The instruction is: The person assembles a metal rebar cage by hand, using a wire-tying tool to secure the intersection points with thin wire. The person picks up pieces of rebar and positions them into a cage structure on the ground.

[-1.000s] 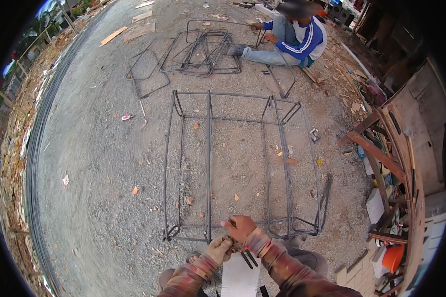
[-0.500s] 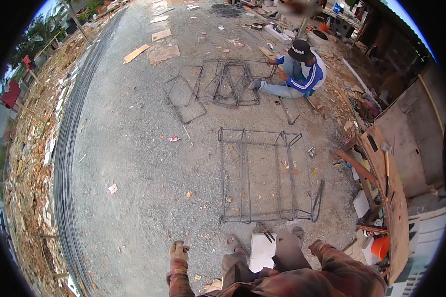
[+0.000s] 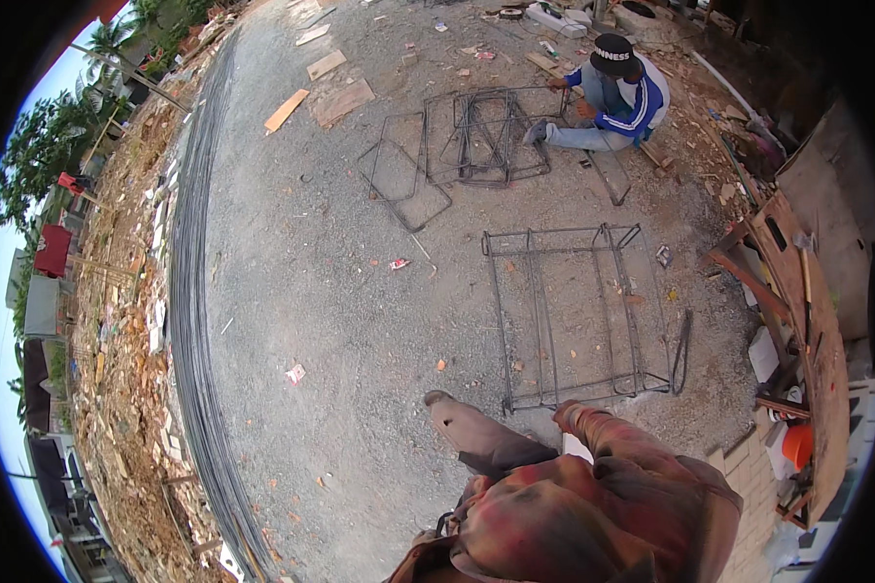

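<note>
1. Gravel ground [image 3: 340, 253] spreads out on all sides of the box frame [image 3: 542, 321], a cage of thin dark bars that rests on it and serves here as the landmark.
2. Close to the near edge of the box frame is the person's right hand [image 3: 563, 412], at the end of a reddish-brown patterned sleeve [image 3: 617, 437]. Its fingers are too small and too covered to read, so I cannot tell whether it grips, or even touches, a bar.
3. Nearer the wearer than the box frame, and left of it, a small part of the left hand [image 3: 425, 535] shows at the lower edge; whether it is open or closed I cannot tell.
4. Between the box frame and the body, one trouser leg [image 3: 491, 437] points forward and left, and a bit of a white slab [image 3: 577, 447] shows beside the sleeve.
5. Just right of the box frame lies a narrow bent rod [image 3: 682, 350].
6. Beyond the box frame, bent rod loops [image 3: 491, 136] overlap in a heap; next to them sits a co-worker [image 3: 632, 112] in a dark cap [image 3: 613, 55].
7. Well left of the box frame runs a long bundle of rods [image 3: 194, 272].
8. Right of the box frame stand a wooden bench [image 3: 822, 369] and an orange bucket [image 3: 797, 445].
</note>
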`<state>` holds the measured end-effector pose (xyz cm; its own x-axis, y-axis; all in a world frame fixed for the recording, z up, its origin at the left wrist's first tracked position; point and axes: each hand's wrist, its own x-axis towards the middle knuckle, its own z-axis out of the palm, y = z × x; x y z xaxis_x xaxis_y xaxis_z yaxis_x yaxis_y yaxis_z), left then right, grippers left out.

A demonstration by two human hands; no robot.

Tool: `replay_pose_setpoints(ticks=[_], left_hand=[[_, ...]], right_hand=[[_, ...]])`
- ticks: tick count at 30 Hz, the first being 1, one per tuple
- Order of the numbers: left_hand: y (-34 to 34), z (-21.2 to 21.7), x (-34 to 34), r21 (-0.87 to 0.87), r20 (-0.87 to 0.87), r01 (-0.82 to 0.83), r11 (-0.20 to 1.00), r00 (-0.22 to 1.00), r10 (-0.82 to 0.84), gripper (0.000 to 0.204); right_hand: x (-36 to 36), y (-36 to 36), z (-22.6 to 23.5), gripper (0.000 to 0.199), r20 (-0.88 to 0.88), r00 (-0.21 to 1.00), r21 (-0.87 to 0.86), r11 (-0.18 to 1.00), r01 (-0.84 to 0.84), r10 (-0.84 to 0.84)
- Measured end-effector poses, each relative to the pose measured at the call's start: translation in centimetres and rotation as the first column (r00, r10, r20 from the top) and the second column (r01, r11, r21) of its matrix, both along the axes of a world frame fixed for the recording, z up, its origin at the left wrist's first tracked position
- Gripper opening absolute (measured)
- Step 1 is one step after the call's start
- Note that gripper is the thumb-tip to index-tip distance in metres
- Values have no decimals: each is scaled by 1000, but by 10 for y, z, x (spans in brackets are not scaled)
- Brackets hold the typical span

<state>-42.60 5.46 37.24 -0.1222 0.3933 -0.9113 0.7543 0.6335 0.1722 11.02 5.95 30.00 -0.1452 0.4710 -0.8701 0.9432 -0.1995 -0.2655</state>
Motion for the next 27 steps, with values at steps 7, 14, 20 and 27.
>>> replay_pose_setpoints(ticks=[7,14,20,27], left_hand=[[151,-1,8,89,23,235,968,971,-238,16],[390,124,63,235,72,-462,855,886,459,8],[533,142,125,109,133,-439,892,895,425,13],[670,65,189,140,-96,399,906,917,-388,29]], right_hand=[[-13,149,-52,36,215,975,112,990,-88,62],[-36,340,10,29,-113,701,43,701,712,-704],[-17,475,55,20,-403,145,-18,166,986,-904],[37,422,-19,17,-170,-311,-29,-311,950,-935]])
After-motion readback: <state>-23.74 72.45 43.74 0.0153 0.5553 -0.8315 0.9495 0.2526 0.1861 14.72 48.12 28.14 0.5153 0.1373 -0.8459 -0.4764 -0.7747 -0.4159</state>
